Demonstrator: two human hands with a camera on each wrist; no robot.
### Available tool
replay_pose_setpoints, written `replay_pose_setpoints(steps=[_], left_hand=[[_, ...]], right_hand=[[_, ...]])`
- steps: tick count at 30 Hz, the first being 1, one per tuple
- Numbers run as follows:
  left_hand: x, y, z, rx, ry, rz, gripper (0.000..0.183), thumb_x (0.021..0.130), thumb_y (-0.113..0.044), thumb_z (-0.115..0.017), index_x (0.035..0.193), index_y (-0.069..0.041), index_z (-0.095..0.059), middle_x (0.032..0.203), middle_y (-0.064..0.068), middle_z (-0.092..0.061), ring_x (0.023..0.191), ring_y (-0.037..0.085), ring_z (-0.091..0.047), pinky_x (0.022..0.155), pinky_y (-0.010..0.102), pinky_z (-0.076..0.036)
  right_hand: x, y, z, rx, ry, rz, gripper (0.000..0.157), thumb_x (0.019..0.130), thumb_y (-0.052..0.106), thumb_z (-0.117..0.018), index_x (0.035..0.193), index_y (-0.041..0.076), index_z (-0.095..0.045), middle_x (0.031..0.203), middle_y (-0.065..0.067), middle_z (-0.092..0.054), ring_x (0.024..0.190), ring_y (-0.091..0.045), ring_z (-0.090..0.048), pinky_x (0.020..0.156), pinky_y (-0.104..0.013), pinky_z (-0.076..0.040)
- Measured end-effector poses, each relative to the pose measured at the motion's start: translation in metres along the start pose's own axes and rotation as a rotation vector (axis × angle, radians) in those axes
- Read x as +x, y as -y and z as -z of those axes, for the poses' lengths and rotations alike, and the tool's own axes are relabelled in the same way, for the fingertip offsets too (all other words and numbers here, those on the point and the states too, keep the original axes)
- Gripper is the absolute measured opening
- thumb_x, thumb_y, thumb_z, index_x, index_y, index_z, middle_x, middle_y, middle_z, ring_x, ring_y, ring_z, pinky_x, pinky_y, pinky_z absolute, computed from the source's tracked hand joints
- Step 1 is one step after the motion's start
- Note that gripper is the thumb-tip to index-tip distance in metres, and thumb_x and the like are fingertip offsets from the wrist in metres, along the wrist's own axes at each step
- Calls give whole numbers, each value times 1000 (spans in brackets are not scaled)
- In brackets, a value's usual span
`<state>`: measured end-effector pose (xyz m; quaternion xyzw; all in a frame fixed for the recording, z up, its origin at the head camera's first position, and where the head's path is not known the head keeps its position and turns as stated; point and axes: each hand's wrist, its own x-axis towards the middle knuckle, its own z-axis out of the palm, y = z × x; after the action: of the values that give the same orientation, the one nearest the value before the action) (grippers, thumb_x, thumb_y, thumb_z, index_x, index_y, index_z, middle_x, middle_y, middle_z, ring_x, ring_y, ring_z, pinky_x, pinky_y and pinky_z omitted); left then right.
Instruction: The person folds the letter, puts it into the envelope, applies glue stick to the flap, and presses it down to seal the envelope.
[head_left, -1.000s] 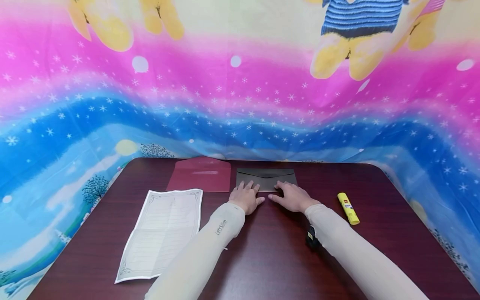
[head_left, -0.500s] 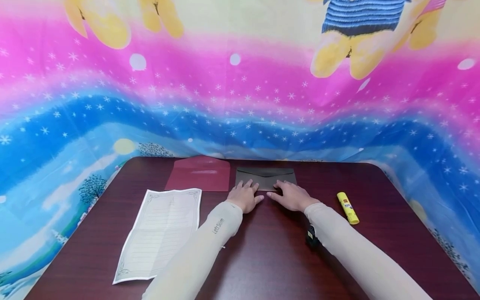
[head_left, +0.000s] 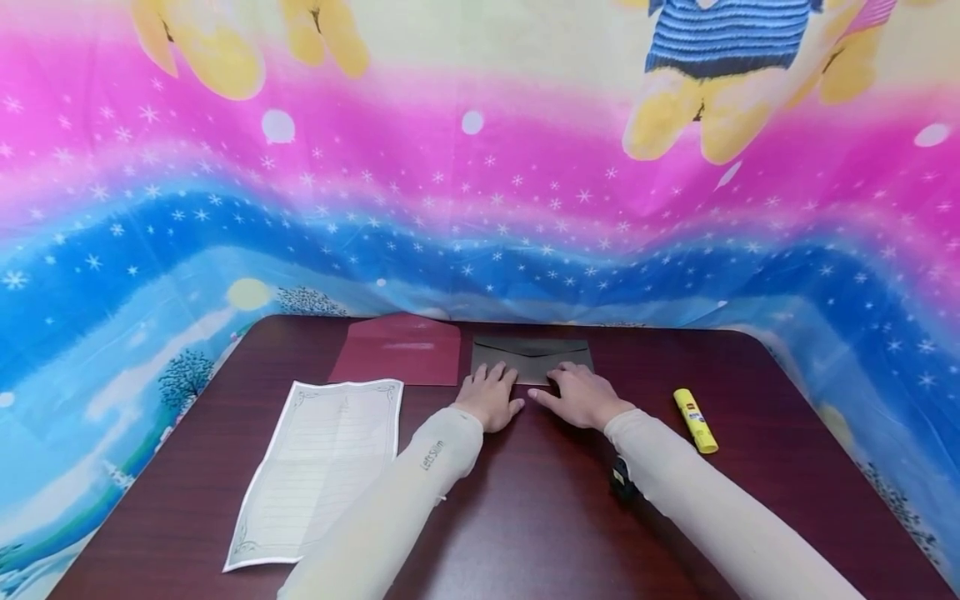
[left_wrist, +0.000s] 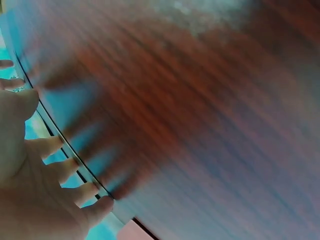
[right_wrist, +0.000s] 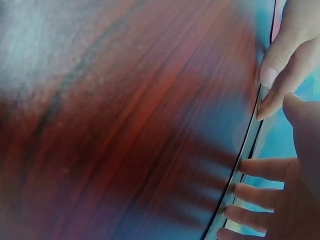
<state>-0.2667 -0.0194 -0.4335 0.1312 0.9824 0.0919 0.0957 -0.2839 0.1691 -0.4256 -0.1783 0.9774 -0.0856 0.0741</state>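
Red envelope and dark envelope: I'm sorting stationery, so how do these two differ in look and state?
The red envelope is maroon-red, the dark envelope grey-brown. The red envelope lies open; the dark envelope is folded closed. No hand touches the red envelope, while the left hand and right hand rest on the dark envelope. Both envelopes lie flat on the table.

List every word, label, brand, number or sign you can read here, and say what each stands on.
"LetsSlim": left sleeve.
Glue stick: label print too small to read.
Black wrist device: pale patch too small to read.
Paper: ruled lines, ornate border; no readable words.
Red envelope, dark envelope: no text visible.
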Motion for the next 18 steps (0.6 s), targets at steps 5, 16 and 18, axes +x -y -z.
replay_pose_setpoints(steps=[5, 16, 18], left_hand=[[0, 0, 3, -16, -9, -14, 61, 105, -48, -47, 158, -20, -35, 166, 8, -31, 155, 33, -27, 124, 52, -29], [-10, 4, 19, -39, -78, -53, 58, 104, -44, -51, 153, -15, -43, 160, 13, -40, 149, 31, -37, 118, 49, -38], [-13, 5, 21, -29, -95, -59, 56, 104, -42, -53, 151, -12, -46, 157, 13, -44, 147, 30, -40, 117, 49, -40]], right_hand=[[0, 0, 0, -2, -9, -5, 67, 102, 59, -46, 143, 7, -56, 148, -22, -52, 135, -42, -51, 106, -61, -46], [-8, 5, 6, 24, -70, 15, 66, 101, 57, -50, 145, 8, -53, 147, -20, -54, 136, -40, -50, 106, -60, -46], [-11, 7, 7, 25, -88, 20, 64, 100, 54, -54, 142, 6, -56, 145, -20, -56, 134, -39, -52, 105, -59, -47]])
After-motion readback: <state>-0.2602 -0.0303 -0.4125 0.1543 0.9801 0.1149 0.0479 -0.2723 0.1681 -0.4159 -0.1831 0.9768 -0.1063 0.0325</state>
